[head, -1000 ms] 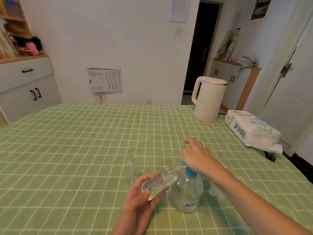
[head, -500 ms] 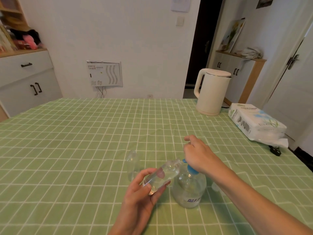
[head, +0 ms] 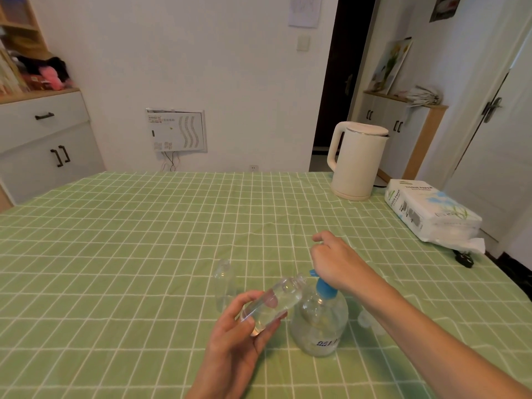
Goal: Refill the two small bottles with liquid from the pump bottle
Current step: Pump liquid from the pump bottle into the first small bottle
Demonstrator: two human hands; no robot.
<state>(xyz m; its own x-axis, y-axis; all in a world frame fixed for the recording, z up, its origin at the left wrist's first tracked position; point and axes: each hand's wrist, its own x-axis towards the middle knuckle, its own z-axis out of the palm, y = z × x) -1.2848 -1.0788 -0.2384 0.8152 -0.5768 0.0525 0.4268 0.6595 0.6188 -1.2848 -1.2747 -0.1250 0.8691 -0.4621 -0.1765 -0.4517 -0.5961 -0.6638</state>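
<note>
a green checked tablecloth covers the table. at its far right corner stands a cream electric kettle, lid down, handle to the left. just beside it to the right lies a white pack of tissue paper, with a small black plug near its front end. on the white wall behind hangs a pale panel with thin wires dangling below it, and a light switch sits higher up. a white cabinet with dark handles stands at the left, a pink soft toy on the shelf above. right of a dark doorway, a painting leans on a low cupboard.
</note>
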